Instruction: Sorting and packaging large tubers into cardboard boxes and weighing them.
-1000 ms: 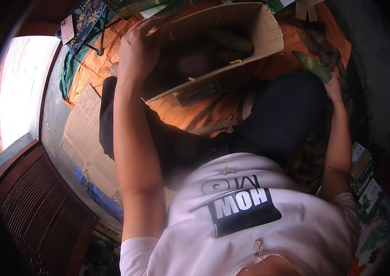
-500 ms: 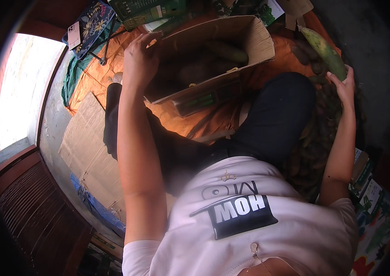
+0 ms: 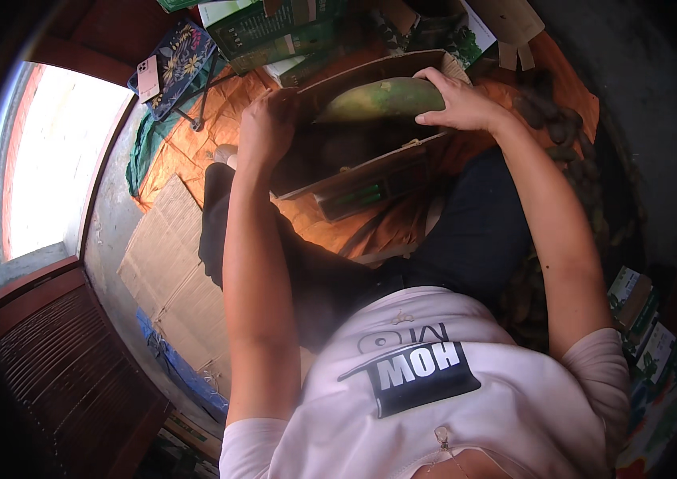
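My right hand (image 3: 462, 102) is closed around the right end of a long green gourd-like fruit (image 3: 378, 100) with pale yellowish patches. The fruit lies lengthwise over the open top of a cardboard box (image 3: 390, 154). My left hand (image 3: 267, 126) is at the box's left end, its fingers bent over the edge; the fingertips are partly hidden. Inside the box it is too dark to make out the contents well. Under the box sits a weighing scale (image 3: 350, 201) with a lit green display.
An orange sheet (image 3: 314, 219) lies beneath the box. Several dark, long vegetables (image 3: 562, 128) are heaped at the right. Green cartons (image 3: 275, 36) stand beyond the box. Flattened cardboard (image 3: 175, 239) is at the left; a phone (image 3: 148, 78) rests on a patterned stool (image 3: 183, 60).
My right hand has carried the green fruit from the far right leftward to the box. My left hand stays at the box's left end. The view has shifted slightly.
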A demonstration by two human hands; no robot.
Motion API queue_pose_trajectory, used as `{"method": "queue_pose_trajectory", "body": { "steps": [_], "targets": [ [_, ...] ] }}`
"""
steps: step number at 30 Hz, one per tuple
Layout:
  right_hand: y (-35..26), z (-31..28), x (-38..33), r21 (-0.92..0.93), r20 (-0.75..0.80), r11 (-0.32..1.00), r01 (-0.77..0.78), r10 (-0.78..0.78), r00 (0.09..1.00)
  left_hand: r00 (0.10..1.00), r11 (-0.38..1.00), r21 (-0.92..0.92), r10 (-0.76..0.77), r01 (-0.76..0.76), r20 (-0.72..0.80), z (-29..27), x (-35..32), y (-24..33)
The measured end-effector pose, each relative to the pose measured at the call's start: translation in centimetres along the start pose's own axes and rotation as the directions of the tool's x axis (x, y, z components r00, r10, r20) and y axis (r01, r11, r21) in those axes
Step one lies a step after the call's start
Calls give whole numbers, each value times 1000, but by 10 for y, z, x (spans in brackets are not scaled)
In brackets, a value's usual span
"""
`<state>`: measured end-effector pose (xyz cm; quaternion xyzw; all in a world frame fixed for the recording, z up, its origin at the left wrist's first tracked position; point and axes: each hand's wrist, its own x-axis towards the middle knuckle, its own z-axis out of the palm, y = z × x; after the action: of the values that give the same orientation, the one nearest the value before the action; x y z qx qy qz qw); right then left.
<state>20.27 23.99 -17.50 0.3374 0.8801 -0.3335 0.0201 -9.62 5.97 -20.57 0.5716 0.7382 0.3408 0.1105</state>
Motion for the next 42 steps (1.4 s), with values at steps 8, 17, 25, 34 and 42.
{"method": "queue_pose_trajectory", "body": {
  "steps": [8, 17, 25, 34, 42],
  "targets": [
    [16, -44, -50, 172, -463, 978, 121, -28, 886, 999, 998, 60, 8, -11, 43, -2, -3, -12],
    [195, -32, -240, 462, -567, 831, -309, 545, 617, 996, 994, 91, 69, -64, -50, 9, 2, -31],
    [318, 167, -343, 208, -312, 589, -781, 797, 518, 977, 993, 45, -100, 110, -186, 6, -6, -22],
    [343, 218, -355, 293, -52, 497, -817, 862, 505, 972, 993, 41, -99, 110, -212, 3, -9, -38],
    [300, 181, -339, 340, -191, 429, -837, 903, 386, 973, 994, 24, -97, 104, -209, 10, -9, -37]
  ]
}}
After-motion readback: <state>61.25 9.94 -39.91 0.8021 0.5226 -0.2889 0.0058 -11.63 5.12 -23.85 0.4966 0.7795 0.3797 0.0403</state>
